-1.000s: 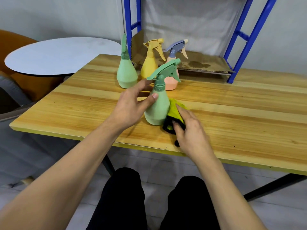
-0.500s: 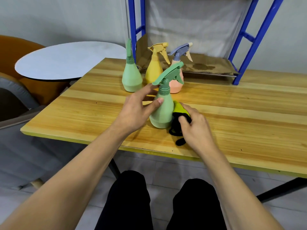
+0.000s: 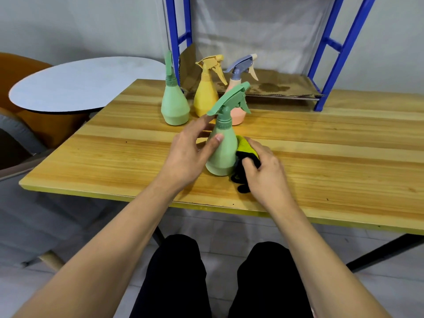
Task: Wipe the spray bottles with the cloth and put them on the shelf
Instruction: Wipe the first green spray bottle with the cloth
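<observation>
Near green spray bottle (image 3: 222, 152) stands upright on the table (image 3: 114, 157), btwn both hands. Left hand (image 3: 188, 154) just left of it, thumb & fingers curled round its body below the neck. Right hand (image 3: 266, 171) just right of it, gripping the yellow-black cloth (image 3: 246, 148), which touches the bottle's right side. Behind the bottle, w/ a gap: second green bottle (image 3: 174, 106), yellow bottle (image 3: 205, 95), pink bottle (image 3: 238, 112). Blue shelf (image 3: 328, 72) further back.
</observation>
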Tool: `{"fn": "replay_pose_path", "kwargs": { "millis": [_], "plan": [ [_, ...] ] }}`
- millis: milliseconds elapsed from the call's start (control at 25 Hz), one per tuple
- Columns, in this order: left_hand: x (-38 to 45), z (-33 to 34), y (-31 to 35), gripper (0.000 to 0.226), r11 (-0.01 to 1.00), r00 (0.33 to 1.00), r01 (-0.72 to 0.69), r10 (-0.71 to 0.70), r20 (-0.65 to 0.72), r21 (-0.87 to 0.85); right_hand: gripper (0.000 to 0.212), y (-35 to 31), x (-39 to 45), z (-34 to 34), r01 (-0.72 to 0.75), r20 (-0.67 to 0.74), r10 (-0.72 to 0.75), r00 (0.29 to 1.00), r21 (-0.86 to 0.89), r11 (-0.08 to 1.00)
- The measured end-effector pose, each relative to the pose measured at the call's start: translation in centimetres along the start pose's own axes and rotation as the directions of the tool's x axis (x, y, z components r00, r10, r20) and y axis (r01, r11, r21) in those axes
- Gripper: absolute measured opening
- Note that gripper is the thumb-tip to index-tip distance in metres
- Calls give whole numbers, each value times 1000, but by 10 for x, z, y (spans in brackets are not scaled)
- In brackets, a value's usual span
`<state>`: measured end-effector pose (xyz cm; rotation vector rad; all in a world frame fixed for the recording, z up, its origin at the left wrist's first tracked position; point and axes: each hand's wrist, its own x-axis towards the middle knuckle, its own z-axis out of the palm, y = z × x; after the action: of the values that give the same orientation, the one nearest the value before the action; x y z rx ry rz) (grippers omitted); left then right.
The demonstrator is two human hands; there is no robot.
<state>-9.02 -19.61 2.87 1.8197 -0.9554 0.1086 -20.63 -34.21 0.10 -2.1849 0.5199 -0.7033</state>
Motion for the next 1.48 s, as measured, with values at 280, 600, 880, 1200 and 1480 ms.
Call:
{"fn": "replay_pose_path", "kwargs": {
  "millis": [280,600,880,1200,1480],
  "plan": [
    [8,14,13,49,987,987,131,-121,-108,95,49,1,-4,-2,-96,-107,126,986,253,963],
    [14,8,27,40,984,985,173,-172,-24,34,46,4,-1,1,-45,-117,88,989,331,943],
    [8,-2,17,41,997,997,54,-58,60,59,45,-32,11,-12,45,-133,3,991,359,932],
    [5,6,17,45,998,998,65,-64,28,-15,54,0,-16,3,-34,-186,89,979,282,959],
    [4,9,18,45,998,998,64,-64,0,12,51,-31,-1,2,71,-221,-3,975,301,951]
  ]
}}
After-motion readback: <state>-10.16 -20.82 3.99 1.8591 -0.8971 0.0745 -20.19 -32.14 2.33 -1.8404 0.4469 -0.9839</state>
